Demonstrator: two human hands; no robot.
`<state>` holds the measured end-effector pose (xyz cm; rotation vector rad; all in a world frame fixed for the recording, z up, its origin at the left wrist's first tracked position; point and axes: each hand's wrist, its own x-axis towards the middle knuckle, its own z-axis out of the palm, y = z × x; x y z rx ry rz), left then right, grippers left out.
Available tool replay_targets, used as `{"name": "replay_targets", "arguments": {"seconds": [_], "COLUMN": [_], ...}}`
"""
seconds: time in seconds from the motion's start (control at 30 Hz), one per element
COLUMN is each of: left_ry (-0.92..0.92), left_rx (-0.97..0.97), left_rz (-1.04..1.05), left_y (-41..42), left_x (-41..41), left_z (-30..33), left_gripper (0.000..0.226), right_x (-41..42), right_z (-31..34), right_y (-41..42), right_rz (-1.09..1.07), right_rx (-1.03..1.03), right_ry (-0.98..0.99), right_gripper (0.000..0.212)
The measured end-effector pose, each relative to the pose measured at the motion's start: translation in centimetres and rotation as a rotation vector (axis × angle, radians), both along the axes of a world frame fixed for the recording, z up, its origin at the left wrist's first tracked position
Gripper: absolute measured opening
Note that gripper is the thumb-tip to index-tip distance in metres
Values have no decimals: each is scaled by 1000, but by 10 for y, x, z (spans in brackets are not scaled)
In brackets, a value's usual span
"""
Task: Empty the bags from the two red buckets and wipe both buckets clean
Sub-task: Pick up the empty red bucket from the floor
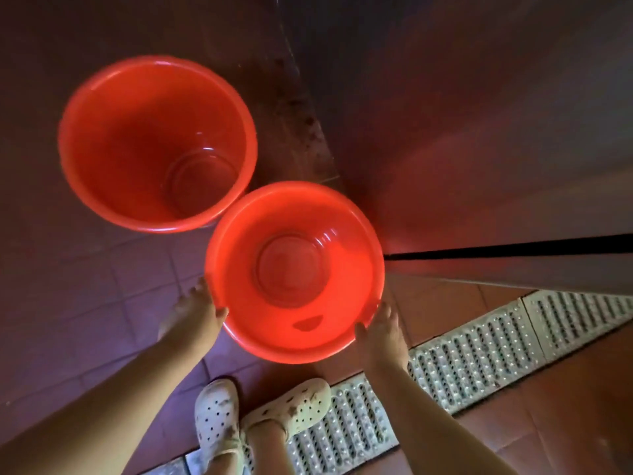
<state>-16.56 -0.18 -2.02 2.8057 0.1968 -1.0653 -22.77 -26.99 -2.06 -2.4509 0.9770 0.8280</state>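
Note:
Two red plastic buckets stand side by side on the tiled floor, rims nearly touching. The far bucket [102, 138] at upper left is empty inside. The near bucket [342, 296] is also empty, with a small dark mark on its inner wall near me. My left hand [195, 315] grips its rim on the left, thumb over the edge. At the right side of the same rim, my right hand [380, 329] holds on with the thumb on the rim. No bag is in view.
A dark wall or cabinet face [479, 114] rises at the right, close behind the near bucket. A white perforated drain grate [479, 354] runs diagonally across the floor at the right. My feet in white clogs [260, 416] stand just below the near bucket.

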Motion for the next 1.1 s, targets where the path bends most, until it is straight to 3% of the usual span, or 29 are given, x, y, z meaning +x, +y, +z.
{"name": "replay_targets", "arguments": {"seconds": [0.17, 0.33, 0.47, 0.6, 0.77, 0.97, 1.1], "left_ry": [-42, -6, 11, -54, -190, -404, -549], "left_rx": [-102, -174, -253, -321, -389, -430, -480], "left_rz": [257, 421, 452, 417, 372, 349, 369], "left_y": [-5, 1, 5, 12, 29, 63, 87], "left_x": [0, -3, -19, -24, -12, -4, -9], "left_z": [-21, 13, 77, 162, 279, 404, 461], "left_gripper": [43, 32, 28, 29, 35, 57, 52], "right_x": [2, -8, -23, -34, -31, -16, -10], "right_z": [-26, 15, 85, 173, 295, 418, 479], "right_y": [4, 5, 6, 9, 23, 45, 60], "right_rz": [-213, -146, -135, -120, -95, -25, 40], "right_rx": [115, 100, 95, 96, 107, 117, 114], "right_ry": [-109, -131, -135, -194, -326, -472, -624], "right_gripper": [44, 42, 31, 41, 47, 58, 67]}}
